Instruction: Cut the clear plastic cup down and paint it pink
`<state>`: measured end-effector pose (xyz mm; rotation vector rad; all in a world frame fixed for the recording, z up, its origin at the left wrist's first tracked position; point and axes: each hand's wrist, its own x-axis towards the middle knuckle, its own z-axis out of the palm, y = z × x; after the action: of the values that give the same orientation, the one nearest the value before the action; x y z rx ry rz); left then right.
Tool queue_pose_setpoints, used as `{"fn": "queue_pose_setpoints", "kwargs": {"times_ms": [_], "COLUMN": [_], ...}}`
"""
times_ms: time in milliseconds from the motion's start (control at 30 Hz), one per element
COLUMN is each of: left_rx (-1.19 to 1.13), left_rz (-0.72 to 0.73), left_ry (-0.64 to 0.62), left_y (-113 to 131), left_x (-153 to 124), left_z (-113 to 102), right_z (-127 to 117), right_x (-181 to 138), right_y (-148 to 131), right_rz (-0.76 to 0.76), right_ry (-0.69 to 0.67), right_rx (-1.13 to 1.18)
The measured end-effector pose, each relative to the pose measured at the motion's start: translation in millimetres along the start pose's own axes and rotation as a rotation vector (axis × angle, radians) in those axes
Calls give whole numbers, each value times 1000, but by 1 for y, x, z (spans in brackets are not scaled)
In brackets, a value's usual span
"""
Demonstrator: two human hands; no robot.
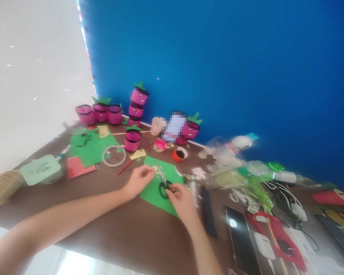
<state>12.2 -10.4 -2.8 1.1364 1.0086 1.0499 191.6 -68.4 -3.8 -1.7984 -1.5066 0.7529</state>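
Scissors (163, 182): blades smooth, shiny metal; handles plastic.
Green sheet (151, 191): matt paper, smooth.
Tabletop (111, 225): smooth, faint sheen.
Phone (243, 242): glossy, glass-like screen.
Brush (5, 187): rough bristles.
Blue wall (232, 68): smooth, matt.
White case (264, 246): glossy plastic.

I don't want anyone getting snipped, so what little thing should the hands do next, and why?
I'd perhaps slide the left hand a little away from the scissors: over the green sheet, it looks close to their blades, while the right hand holds their handles.
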Motion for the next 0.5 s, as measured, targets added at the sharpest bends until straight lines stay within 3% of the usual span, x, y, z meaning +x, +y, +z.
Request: {"fn": "queue_pose_setpoints", "kwargs": {"times_ms": [200, 500], "left_rx": [89, 315], "left_rz": [75, 190], "left_ry": [-119, -261], "left_y": [2, 1], "left_x": [-5, -12], "left_z": [1, 4], "right_z": [10, 18], "right_x": [-9, -9], "right_y": [-21, -26], "right_rz": [-184, -314], "right_ry": [29, 81], "right_rx": [207, 220]}}
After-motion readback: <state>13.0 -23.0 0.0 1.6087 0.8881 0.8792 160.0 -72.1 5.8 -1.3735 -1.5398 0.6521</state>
